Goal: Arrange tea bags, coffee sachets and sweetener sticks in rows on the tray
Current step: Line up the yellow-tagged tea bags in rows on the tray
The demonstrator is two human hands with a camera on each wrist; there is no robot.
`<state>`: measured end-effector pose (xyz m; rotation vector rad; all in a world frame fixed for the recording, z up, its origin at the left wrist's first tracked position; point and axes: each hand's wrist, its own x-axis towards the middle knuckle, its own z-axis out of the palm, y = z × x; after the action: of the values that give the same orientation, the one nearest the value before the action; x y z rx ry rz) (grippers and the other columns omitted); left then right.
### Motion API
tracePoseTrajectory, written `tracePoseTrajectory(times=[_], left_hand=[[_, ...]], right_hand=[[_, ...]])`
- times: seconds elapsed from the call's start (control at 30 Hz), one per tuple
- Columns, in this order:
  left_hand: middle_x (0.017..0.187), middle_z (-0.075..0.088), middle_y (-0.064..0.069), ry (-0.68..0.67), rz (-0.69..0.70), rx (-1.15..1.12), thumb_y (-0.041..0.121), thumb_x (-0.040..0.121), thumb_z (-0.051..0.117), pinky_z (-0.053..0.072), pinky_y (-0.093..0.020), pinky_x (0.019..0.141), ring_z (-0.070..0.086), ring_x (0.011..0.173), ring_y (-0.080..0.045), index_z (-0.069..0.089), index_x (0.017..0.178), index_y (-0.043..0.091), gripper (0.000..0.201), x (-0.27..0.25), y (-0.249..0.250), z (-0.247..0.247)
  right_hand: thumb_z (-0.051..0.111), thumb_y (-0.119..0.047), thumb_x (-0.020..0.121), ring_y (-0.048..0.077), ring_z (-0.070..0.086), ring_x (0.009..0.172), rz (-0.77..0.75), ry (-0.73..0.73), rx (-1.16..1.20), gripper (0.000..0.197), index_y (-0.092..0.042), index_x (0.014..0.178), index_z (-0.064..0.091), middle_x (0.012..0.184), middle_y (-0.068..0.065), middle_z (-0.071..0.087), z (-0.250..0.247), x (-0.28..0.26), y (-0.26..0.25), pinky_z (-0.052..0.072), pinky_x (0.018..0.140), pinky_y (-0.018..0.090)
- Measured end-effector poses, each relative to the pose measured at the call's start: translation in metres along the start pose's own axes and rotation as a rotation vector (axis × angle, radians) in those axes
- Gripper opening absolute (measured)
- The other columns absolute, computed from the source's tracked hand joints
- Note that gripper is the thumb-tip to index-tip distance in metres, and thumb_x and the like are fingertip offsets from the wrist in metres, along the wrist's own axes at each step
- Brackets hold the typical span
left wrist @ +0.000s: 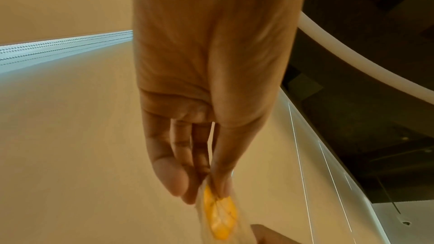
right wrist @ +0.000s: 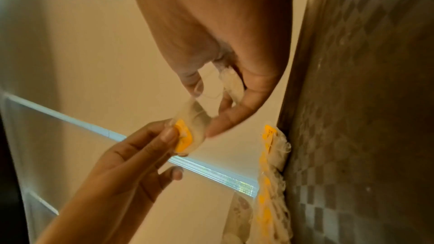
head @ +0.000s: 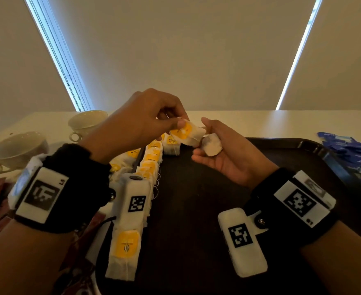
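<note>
Head cam first: I've got both hands up over the far-left part of the tray (head: pixel 281 145). Left hand (head: pixel 141 118) is pinching a yellow-tagged tea bag (head: pixel 186 133) by its top edge, thumb + forefinger closed on it. Right hand (head: pixel 224 158) sits palm-up just beside it, fingers loosely curled round a second bag (head: pixel 211 147), plain paper side showing. The two bags touch or nearly do, can't tell if a string links them. Below the left hand there's the row of tea bags (head: pixel 152 158) already running along the tray's left side toward my wrist. Blue sticks (head: pixel 350 154) are piled past the right hand, off the tray edge; cups (head: pixel 86 122) sit beyond the left wrist.

Left wrist cam: thumb and fingers clamp the bag's upper edge, yellow tag hanging below the fingertips (left wrist: pixel 178 181). Blurry tho.

Right wrist cam: the right hand's curled thumb and fingers have thin paper + string caught between them, and the left hand's fingers meet it from below.

Handling, imo: these weigh nothing, soft and floppy, paper tears easily and strings snag. Best to hold by the tag or top seam, not the belly, and separate slow before laying it at the far end of the row.
</note>
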<state>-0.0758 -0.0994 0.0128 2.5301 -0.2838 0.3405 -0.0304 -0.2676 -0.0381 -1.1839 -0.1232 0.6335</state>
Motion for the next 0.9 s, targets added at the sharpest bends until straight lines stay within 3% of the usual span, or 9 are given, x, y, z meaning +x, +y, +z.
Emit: tracePoseTrajectory(times=[0.1,0.2,0.33,0.5,0.63,0.7,0.9], left_hand=[[0.087,0.066,0.012,-0.017,-0.004,0.023,0.022,0.086,0.066,0.057,-0.025,0.064,0.064,0.083,-0.007,0.067,0.093,0.03,0.01,-0.002,0.0,-0.003],[0.079,0.066,0.007,-0.021,-0.029,-0.053,0.019,0.079,0.073,0.057,-0.021,0.057,0.067,0.072,-0.008,0.064,0.099,0.026,0.022,-0.004,0.004,-0.006],[0.071,0.068,0.005,-0.014,-0.013,-0.085,0.017,0.074,0.078,0.054,-0.014,0.057,0.066,0.065,-0.004,0.065,0.097,0.022,0.027,-0.007,0.008,-0.007],[0.072,0.069,0.004,-0.039,-0.015,-0.074,0.014,0.077,0.076,0.058,-0.024,0.063,0.066,0.066,-0.002,0.065,0.093,0.02,0.02,-0.008,0.008,-0.01],[0.078,0.07,0.003,0.031,-0.014,-0.108,0.017,0.08,0.074,0.059,-0.026,0.063,0.068,0.073,-0.006,0.066,0.096,0.018,0.017,-0.011,0.002,-0.026],[0.083,0.068,0.006,0.111,-0.012,-0.065,0.026,0.08,0.072,0.057,-0.026,0.066,0.066,0.078,-0.007,0.066,0.097,0.021,0.018,-0.016,-0.003,-0.041],[0.085,0.067,0.006,0.197,-0.064,-0.029,0.038,0.079,0.069,0.057,-0.038,0.073,0.066,0.08,-0.011,0.065,0.093,0.029,0.016,-0.029,-0.018,-0.076]], right_hand=[[0.058,-0.039,0.089,0.007,0.046,0.057,-0.197,0.104,-0.235,0.029,-0.014,0.101,0.066,0.077,0.0,0.05,-0.002,-0.001,-0.001,0.045,0.048,0.017],[0.064,-0.029,0.084,0.003,0.043,0.056,-0.359,0.061,-0.39,0.028,-0.009,0.101,0.069,0.076,-0.009,0.058,-0.001,-0.005,-0.001,0.038,0.045,0.014],[0.068,-0.027,0.072,0.003,0.045,0.05,-0.443,-0.089,-0.524,0.029,-0.01,0.096,0.071,0.093,0.008,0.068,0.005,-0.009,0.001,0.033,0.042,0.014],[0.069,-0.016,0.077,0.003,0.042,0.042,-0.464,-0.055,-0.625,0.013,-0.007,0.087,0.07,0.081,0.004,0.067,0.008,-0.013,-0.004,0.033,0.039,0.013],[0.068,-0.013,0.083,0.001,0.042,0.038,-0.408,0.054,-0.751,0.008,-0.005,0.085,0.068,0.054,-0.011,0.06,0.012,-0.013,-0.011,0.033,0.037,0.014],[0.067,-0.015,0.084,0.002,0.039,0.035,-0.305,0.096,-0.842,0.008,-0.007,0.084,0.067,0.045,-0.01,0.054,0.012,-0.005,-0.015,0.032,0.038,0.015],[0.062,-0.016,0.089,0.005,0.038,0.045,0.002,0.143,-0.956,0.005,-0.011,0.086,0.062,0.063,0.001,0.052,0.027,0.025,-0.016,0.035,0.04,0.014]])
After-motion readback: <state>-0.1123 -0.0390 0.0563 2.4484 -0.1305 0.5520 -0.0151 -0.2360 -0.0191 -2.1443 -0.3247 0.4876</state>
